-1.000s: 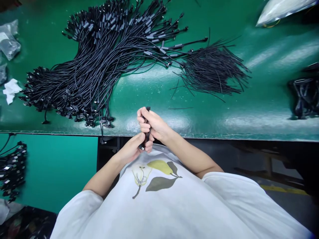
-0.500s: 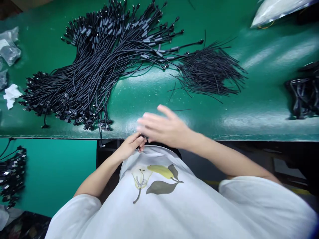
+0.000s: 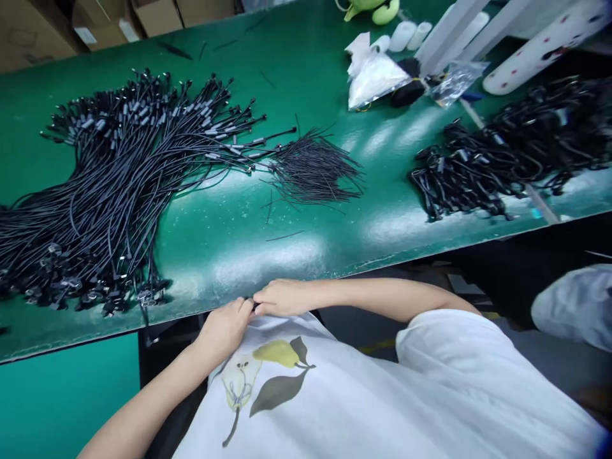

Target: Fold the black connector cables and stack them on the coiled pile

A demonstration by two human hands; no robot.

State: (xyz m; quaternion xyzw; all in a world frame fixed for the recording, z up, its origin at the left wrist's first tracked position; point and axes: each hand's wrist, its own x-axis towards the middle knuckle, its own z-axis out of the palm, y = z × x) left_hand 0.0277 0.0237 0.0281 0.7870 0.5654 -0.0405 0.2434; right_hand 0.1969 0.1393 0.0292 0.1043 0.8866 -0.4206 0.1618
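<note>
My left hand (image 3: 225,326) is closed at the table's front edge, just above the shirt. My right hand (image 3: 283,297) meets it there, fingers pinched together. Between the fingertips shows a bit of a small black part (image 3: 250,302); most of it is covered by the fingers, and its kind cannot be made out. To the left of the hands, a big bundle of black cables (image 3: 119,185) with grey sleeves and metal plugs lies on the green table (image 3: 229,242). Beyond my hands is a pile of thin black strips (image 3: 318,169).
More black cables (image 3: 497,159) are heaped at the right. At the back right stand white rolls (image 3: 404,36), a white plastic bag (image 3: 377,80) and a clear bag (image 3: 459,83). Cardboard boxes (image 3: 108,22) line the far left. Another person's sleeve (image 3: 576,306) shows at the right.
The view has swung to the right, showing more of the table there. My right hand, raised and blurred with fingers spread before, has come down to my left hand and closed beside it.
</note>
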